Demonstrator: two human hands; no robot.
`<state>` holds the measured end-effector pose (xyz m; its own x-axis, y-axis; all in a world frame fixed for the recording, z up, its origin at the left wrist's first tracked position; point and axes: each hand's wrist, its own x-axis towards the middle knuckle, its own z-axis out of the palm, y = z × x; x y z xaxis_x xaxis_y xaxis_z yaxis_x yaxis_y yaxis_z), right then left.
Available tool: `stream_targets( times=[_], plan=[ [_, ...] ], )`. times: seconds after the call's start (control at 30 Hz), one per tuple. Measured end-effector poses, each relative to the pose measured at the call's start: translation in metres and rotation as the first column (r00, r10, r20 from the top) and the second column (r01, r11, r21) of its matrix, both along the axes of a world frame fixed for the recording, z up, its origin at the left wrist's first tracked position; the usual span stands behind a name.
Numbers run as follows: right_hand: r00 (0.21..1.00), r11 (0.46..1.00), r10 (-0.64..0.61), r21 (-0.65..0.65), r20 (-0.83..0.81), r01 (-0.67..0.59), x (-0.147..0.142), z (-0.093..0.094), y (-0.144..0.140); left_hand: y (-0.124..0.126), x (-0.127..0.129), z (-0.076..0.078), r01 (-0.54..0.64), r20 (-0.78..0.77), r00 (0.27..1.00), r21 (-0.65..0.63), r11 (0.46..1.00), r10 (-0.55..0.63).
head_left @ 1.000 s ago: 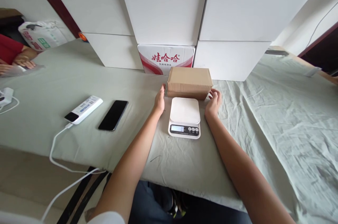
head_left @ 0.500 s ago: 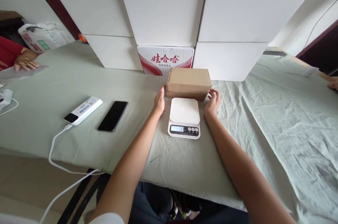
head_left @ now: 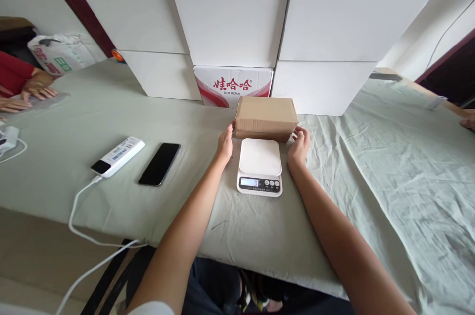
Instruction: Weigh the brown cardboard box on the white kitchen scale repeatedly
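Cardboard box [head_left: 266, 113] — unlabelled, behind it 娃哈哈 carton [head_left: 233, 85]

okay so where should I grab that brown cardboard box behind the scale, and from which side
Take the cardboard box by its two short ends, coming in from left and right at once. It lies flat and wide, too broad for one hand. The left hand and right hand already sit at those ends; the kitchen scale blocks the near side and stacked white boxes the far side.
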<state>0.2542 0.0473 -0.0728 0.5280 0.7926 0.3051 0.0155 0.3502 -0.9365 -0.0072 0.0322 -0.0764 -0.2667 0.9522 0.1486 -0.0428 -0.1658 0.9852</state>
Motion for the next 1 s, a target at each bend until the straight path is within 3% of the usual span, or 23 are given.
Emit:
stream_targets(
  times=[0.43,0.7,0.83,1.0],
  plan=[
    [1.0,1.0,-0.008,-0.001,0.008,0.008,0.0,0.001,0.002,0.009,-0.001,-0.012,-0.013,0.017,1.0,0.01,1.0,0.013],
    [0.994,0.994,0.095,-0.051,0.057,-0.092,-0.001,0.005,-0.002,0.009,-0.002,-0.012,0.04,-0.015,0.999,-0.041,0.998,-0.04],
    [0.987,0.986,0.154,0.057,0.05,-0.156,-0.006,0.023,-0.008,0.002,-0.001,0.003,0.027,0.013,1.0,0.017,0.999,-0.028],
    [0.977,0.968,0.19,0.147,0.099,-0.203,-0.005,0.064,-0.045,-0.019,-0.001,0.045,-0.094,0.088,0.993,0.241,0.966,0.075]
  ],
)
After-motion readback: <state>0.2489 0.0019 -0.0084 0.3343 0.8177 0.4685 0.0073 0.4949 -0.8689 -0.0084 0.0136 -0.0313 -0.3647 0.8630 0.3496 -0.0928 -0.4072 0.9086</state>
